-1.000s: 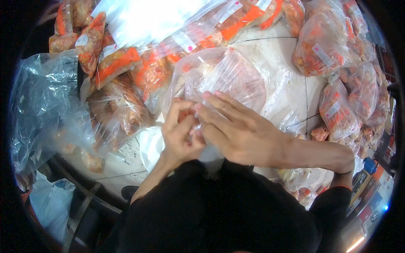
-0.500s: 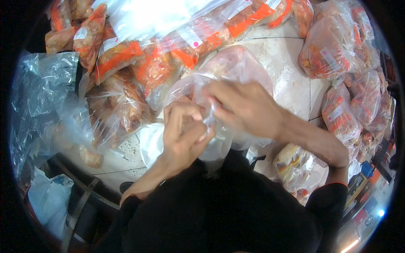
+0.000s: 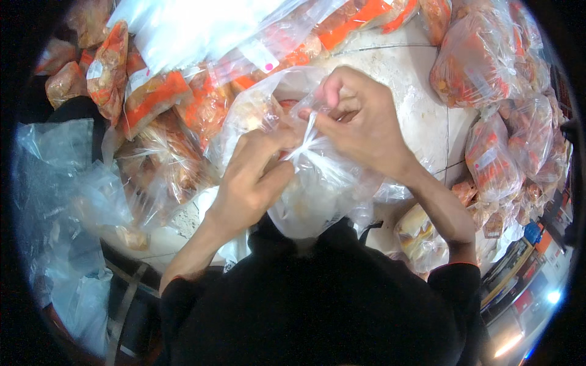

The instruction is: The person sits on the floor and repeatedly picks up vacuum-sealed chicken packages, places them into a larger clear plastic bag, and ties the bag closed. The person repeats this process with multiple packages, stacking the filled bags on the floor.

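Note:
A clear plastic bag (image 3: 311,198) hangs in front of my chest, its neck twisted into a narrow white strand. My left hand (image 3: 253,174) is closed on the lower side of that neck, with thumb and fingers pressed together. Above and to the right, my right hand (image 3: 369,125) pinches the upper end of the strand between thumb and fingers. Loose film spreads out past both hands. Something pale shows through the bag, too cloudy to make out. My left fingers partly hide the gathered neck.
Filled clear bags with orange bands (image 3: 155,100) lie along the far left, beneath a stack of white plastic sheets (image 3: 201,30). More filled bags (image 3: 473,67) are piled at the right. Crumpled clear film (image 3: 55,177) covers the left side. Pale tiles (image 3: 421,122) form the floor.
My right hand has moved up and right, its fingers now curled upward. The bag's twisted neck is drawn out between my hands, and its body has come toward my chest.

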The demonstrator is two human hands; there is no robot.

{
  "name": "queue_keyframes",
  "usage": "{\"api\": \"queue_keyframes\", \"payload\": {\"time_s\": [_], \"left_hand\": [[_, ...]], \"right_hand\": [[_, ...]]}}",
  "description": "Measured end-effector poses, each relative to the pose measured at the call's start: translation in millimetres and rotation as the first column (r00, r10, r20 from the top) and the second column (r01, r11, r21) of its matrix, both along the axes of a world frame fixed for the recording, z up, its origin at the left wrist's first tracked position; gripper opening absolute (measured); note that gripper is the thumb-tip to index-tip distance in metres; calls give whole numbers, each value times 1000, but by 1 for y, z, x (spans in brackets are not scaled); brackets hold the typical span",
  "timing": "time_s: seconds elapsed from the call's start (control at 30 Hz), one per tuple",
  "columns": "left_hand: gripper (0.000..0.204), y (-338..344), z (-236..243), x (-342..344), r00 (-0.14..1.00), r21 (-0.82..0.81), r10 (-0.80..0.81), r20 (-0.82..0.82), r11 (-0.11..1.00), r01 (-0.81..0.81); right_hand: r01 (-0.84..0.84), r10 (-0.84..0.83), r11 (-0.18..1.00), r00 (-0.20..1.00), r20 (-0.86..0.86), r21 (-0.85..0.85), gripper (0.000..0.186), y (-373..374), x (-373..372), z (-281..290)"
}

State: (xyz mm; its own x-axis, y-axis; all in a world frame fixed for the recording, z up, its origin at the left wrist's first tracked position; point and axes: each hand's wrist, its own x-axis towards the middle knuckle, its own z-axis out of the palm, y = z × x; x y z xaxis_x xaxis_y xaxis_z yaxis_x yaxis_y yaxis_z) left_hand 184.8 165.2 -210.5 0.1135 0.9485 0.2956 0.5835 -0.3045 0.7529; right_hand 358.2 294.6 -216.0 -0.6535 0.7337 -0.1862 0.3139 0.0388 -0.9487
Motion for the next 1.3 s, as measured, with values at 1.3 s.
{"api": "queue_keyframes", "payload": {"time_s": [1.3], "left_hand": [[12,4,17,-22,849,-611,128,512,749,256]], "right_hand": [[-72,62,979,996,61,189,53,-73,1,19]]}}
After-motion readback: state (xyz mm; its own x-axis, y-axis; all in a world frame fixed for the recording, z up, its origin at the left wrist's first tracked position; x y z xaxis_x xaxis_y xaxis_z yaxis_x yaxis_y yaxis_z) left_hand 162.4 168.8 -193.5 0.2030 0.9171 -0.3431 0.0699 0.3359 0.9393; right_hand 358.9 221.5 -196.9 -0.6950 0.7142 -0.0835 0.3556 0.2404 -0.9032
